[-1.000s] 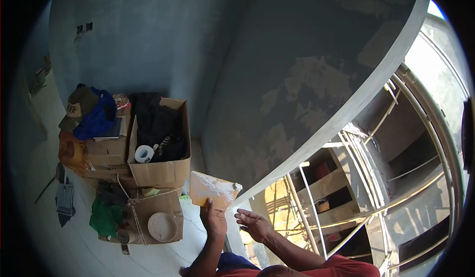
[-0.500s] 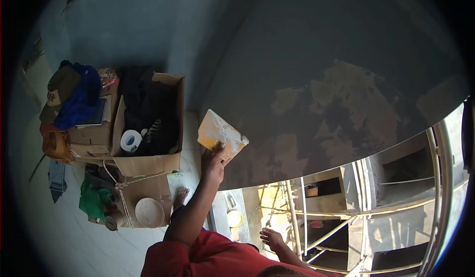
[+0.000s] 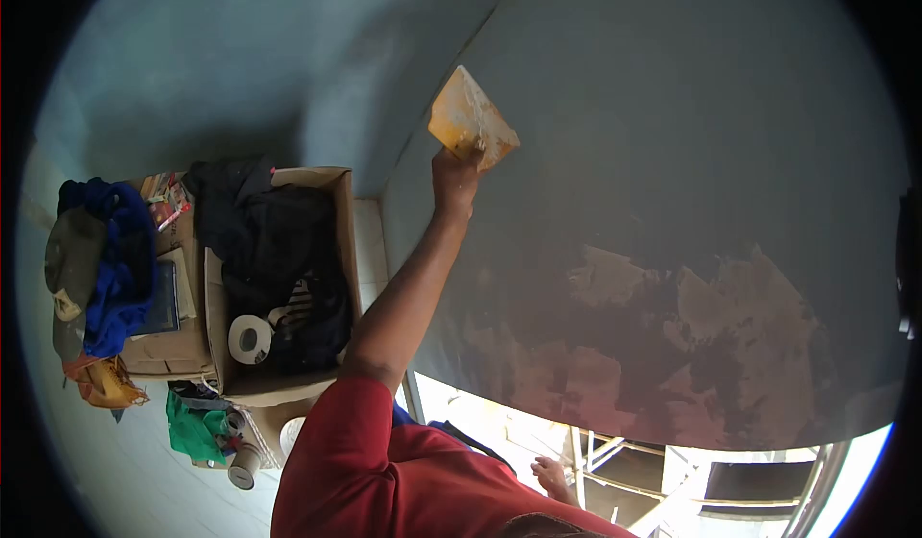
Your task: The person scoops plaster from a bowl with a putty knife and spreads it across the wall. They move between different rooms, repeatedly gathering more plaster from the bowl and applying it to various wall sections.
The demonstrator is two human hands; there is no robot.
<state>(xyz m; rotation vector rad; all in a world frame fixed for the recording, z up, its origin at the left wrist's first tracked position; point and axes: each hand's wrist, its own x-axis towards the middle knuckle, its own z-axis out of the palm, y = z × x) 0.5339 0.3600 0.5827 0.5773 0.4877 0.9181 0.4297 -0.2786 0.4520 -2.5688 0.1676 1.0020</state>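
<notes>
My left hand (image 3: 455, 181) grips a yellow plastic putty spreader (image 3: 473, 120) by its lower edge, the arm stretched up. Whitish filler is smeared over the spreader's face. It overlaps the grey wall (image 3: 615, 144) close to the corner line in this view. Lower on that wall are rough, paler patches of filler (image 3: 749, 317). Down at the right of my red shirt, my right hand (image 3: 549, 476) hangs with its fingers loosely apart and nothing in it.
At left, a cardboard box (image 3: 351, 250) holds dark clothing and a white roll (image 3: 250, 339). Beside it lie a blue cloth (image 3: 120, 279) and a cap (image 3: 75, 255). Below sit a green bag (image 3: 195, 429) and a can (image 3: 244, 466). Poles (image 3: 624, 447) stand beyond the wall's lower edge.
My left hand has risen with the spreader, toward the upper part of the wall by the corner. The view has shifted upward, and my right hand appears lower in it.
</notes>
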